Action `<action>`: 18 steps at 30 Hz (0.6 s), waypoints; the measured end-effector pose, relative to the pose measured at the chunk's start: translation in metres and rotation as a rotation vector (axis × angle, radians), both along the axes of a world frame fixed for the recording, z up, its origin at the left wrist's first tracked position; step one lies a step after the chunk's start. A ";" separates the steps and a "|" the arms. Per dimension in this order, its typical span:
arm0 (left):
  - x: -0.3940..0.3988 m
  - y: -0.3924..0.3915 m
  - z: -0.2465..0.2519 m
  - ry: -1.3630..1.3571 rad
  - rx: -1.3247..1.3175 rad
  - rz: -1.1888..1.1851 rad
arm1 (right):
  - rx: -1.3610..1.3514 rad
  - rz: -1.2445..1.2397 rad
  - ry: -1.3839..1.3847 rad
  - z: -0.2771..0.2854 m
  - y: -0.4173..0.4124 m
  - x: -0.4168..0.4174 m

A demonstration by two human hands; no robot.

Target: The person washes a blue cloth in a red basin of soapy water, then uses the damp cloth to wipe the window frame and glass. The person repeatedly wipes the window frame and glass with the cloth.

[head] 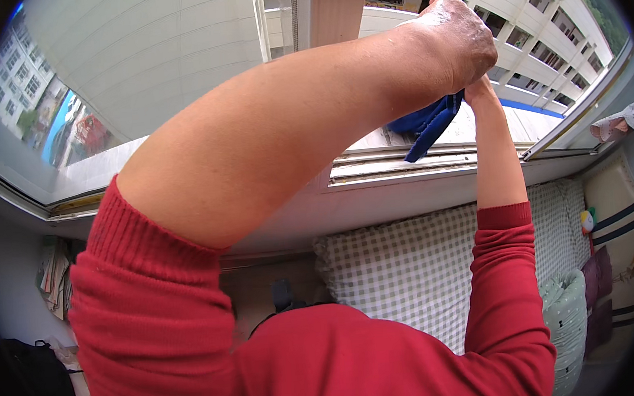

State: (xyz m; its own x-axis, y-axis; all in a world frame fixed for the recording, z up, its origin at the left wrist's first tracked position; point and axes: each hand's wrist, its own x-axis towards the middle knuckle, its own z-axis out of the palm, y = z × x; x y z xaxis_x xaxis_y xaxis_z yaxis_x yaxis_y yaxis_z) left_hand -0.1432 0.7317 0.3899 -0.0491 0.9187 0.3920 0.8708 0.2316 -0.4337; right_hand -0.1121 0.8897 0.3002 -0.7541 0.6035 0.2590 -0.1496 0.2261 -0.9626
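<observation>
My left arm reaches across the view, and my left hand (463, 35) is bent at the wrist and curled, its skin wet and shiny. Its fingers are turned away from view. Just below it is my right hand (476, 91), mostly hidden behind the left. A dark blue cloth (428, 123) hangs bunched from between the two hands, one narrow strip dangling over the window track (404, 164). The upper part of the cloth is hidden by my left wrist. Both hands are at the open window, over the outer ledge (517, 121).
A sliding glass pane (173, 69) covers the window's left side, beside a pinkish frame post (335, 6). Below the sill lies a checkered bed cover (401, 269), with a green pillow (566, 312) at right. A black bag (43, 376) sits at lower left. Outside stands a white building (549, 29).
</observation>
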 end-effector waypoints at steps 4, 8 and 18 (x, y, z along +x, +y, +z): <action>0.002 -0.034 0.010 0.146 -0.246 0.113 | 0.456 0.170 -0.555 -0.041 -0.055 0.000; 0.001 -0.052 0.001 0.248 -0.505 0.243 | 0.420 0.602 -0.620 -0.072 -0.080 -0.004; -0.001 -0.062 0.002 0.318 -0.788 0.311 | 0.578 0.487 -0.041 -0.123 -0.116 -0.001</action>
State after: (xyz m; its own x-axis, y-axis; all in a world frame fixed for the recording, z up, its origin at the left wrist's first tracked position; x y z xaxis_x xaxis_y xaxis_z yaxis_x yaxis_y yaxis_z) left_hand -0.1440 0.6698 0.3917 -0.3370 0.8898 -0.3078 0.6303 -0.0296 -0.7758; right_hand -0.1131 0.7738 0.1771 -0.9167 -0.0239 0.3989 -0.3284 0.6137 -0.7180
